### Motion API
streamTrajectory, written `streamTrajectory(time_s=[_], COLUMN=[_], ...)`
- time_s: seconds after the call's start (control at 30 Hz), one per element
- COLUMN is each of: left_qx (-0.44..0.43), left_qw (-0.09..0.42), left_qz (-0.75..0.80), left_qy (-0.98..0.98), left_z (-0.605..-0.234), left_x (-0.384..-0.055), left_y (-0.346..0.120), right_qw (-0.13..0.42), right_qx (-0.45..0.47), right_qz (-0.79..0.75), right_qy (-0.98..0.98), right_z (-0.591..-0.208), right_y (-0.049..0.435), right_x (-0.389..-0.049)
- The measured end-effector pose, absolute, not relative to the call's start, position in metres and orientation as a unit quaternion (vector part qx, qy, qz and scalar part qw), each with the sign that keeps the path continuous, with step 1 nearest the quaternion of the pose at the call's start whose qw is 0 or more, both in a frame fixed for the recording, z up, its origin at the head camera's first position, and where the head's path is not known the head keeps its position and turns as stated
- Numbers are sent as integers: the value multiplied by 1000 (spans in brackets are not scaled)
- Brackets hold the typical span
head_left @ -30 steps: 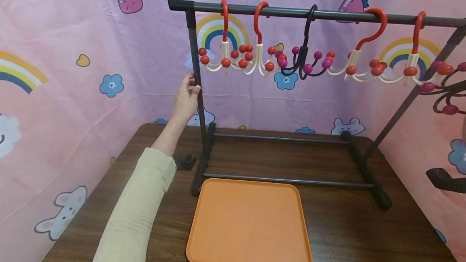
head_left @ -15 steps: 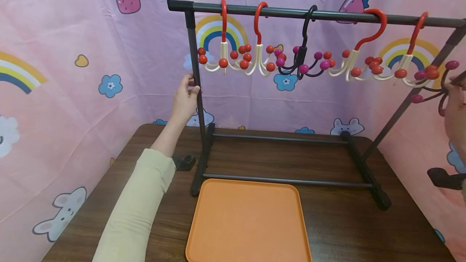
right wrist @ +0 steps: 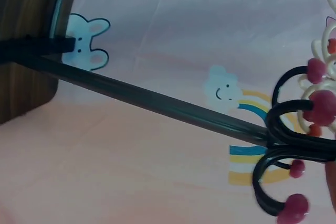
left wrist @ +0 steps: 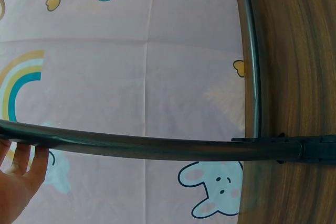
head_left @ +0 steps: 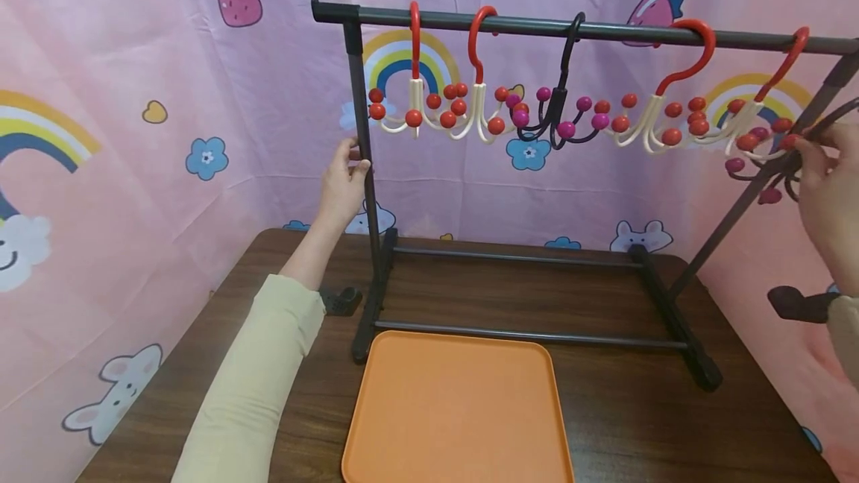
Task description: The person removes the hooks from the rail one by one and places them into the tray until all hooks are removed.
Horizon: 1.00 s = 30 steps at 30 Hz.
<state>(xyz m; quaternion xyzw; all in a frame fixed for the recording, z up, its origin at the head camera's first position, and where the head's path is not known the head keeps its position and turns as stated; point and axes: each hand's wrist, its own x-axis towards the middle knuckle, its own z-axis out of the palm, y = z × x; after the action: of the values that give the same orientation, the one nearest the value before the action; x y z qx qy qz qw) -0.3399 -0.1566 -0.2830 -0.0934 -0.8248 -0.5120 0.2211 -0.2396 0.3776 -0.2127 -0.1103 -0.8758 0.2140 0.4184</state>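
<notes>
My left hand (head_left: 344, 183) holds the left upright post (head_left: 359, 99) of a dark metal rack, its fingertips against the tube in the left wrist view. At the right edge of the head view, my right hand (head_left: 832, 192) grips a black multi-arm hook hanger (right wrist: 310, 150) with pink ball tips, in front of the right post (head_left: 728, 222). The fingers partly hide its shaft. Close beside it hangs a cream hanger (head_left: 746, 119) with a red hook and red balls, tilted on the top rail (head_left: 523, 22).
Further left on the rail hang cream hangers (head_left: 478, 99) with red hooks and one black hanger (head_left: 557, 106). An orange tray (head_left: 456, 408) lies before the rack base on the brown table (head_left: 631, 423). Small black objects (head_left: 342, 301) sit by the left foot. Patterned cloth (head_left: 161, 192) surrounds the table.
My right hand has come into view from the right and carried the black hanger leftward to the right post. The neighbouring cream hanger has tilted. My left hand stays on its post.
</notes>
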Motion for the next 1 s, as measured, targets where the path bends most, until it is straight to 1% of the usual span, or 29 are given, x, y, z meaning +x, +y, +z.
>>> streamTrajectory(time_s=[0.13, 0.23, 0.43, 0.57, 0.77, 0.9, 1.0], left_qx=[-92, -94, -105, -101, -101, -105, -105], left_qw=[220, 221, 233, 234, 213, 219, 222], left_qz=[-518, -521, -520, -512, -517, -521, -518], left_qy=[-822, -819, -815, -820, -823, -819, -820], left_z=[-284, -284, -283, -283, -283, -285, -286], left_x=[-339, -338, -339, -339, -337, -339, -341], left_y=[-157, -157, -159, -159, -157, -157, -156], right_qw=[407, 387, 321, 298, 313, 311, 319], right_qx=[-98, -102, -96, -107, -144, -149, -149], right_qz=[196, 192, 161, 166, 249, 317, 333], right_qy=[-887, -896, -928, -934, -905, -884, -874], right_z=[-202, -196, -188, -195, -210, -220, -230], right_y=[375, 370, 360, 358, 367, 370, 368], right_x=[-245, -245, -244, -244, -238, -230, -223])
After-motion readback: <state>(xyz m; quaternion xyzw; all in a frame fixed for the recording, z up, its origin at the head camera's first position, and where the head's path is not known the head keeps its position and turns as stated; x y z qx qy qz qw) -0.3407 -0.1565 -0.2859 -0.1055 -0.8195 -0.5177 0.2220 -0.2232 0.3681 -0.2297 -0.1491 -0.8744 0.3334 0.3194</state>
